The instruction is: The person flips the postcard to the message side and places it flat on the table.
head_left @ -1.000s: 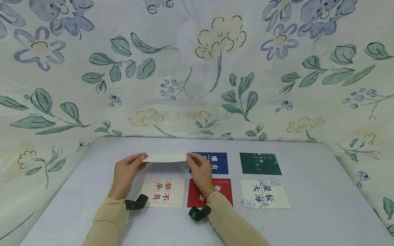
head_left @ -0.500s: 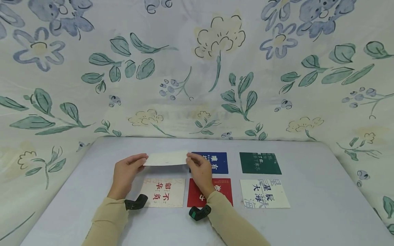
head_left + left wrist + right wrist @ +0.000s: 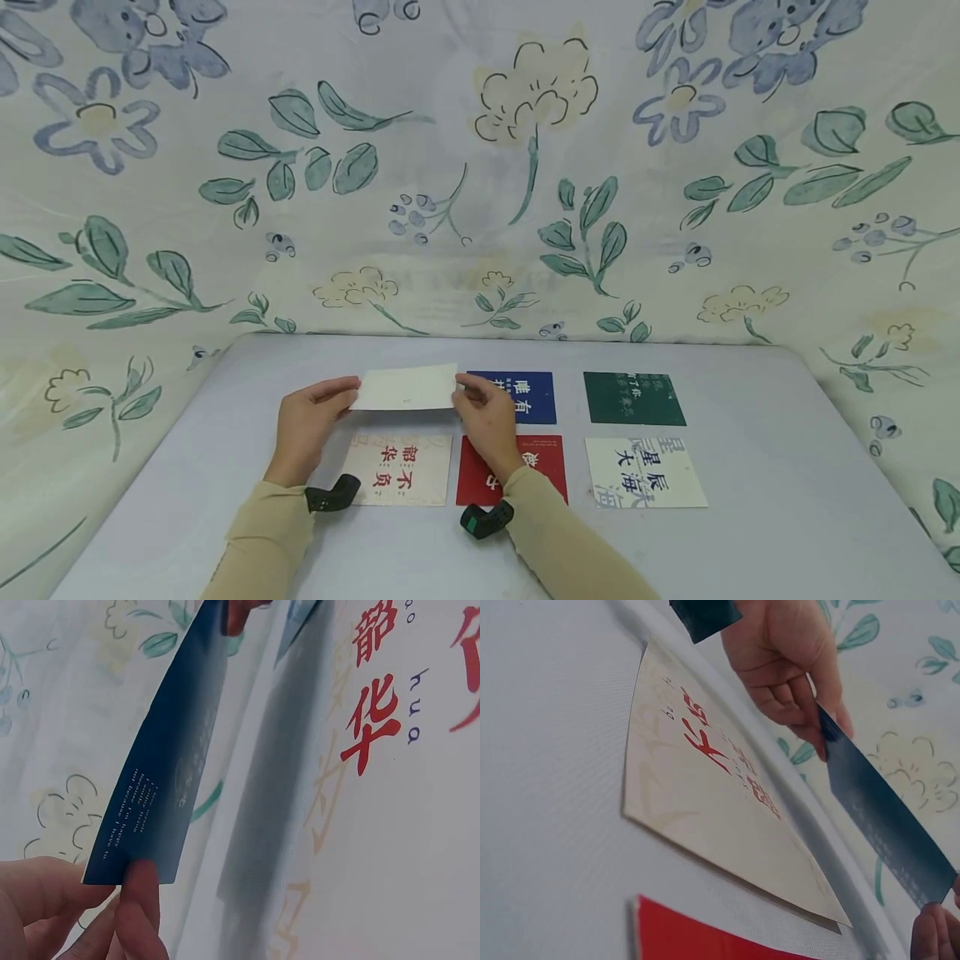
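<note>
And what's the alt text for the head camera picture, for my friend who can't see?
A person's left hand and right hand hold a pale-backed card by opposite edges above a white table. On it lie a blue card, green card, red card, red-lettered pale card and blue-lettered pale card.

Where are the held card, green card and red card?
Held card (image 3: 407, 389): head view, middle of its white side.
Green card (image 3: 633, 399): head view, middle of its face.
Red card (image 3: 472, 468): head view, left part of its face.

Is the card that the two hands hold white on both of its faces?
No, the left wrist view shows that the held card has a dark blue face with small white printing.
</note>
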The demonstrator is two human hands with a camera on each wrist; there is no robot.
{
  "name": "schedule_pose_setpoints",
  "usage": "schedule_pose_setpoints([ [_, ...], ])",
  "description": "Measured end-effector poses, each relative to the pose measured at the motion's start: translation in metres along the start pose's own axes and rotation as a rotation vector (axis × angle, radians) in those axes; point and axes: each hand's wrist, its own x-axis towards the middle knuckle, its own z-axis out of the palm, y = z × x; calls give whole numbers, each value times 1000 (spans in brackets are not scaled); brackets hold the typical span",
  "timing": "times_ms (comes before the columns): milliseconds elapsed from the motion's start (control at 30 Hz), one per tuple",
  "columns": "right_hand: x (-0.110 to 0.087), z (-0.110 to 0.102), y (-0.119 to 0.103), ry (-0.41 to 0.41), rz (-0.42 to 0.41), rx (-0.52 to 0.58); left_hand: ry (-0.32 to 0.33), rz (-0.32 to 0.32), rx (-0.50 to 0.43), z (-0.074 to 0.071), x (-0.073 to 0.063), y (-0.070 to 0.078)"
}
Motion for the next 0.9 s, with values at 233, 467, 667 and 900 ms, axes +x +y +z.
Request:
schedule_pose_setpoints([
  [233,-1,-1,-1,-15,-12,-14,19,20,43,0,0,-3],
  [467,-1,-1,-1,-15,-13,-13,23,26,70,1,0,-2],
  [667,0,-1,0,-15,-18,-7,9,24,97,2,-2,0],
  [900,-1,0,1,-20,-28,-40,8,13,141,2,-3,0],
])
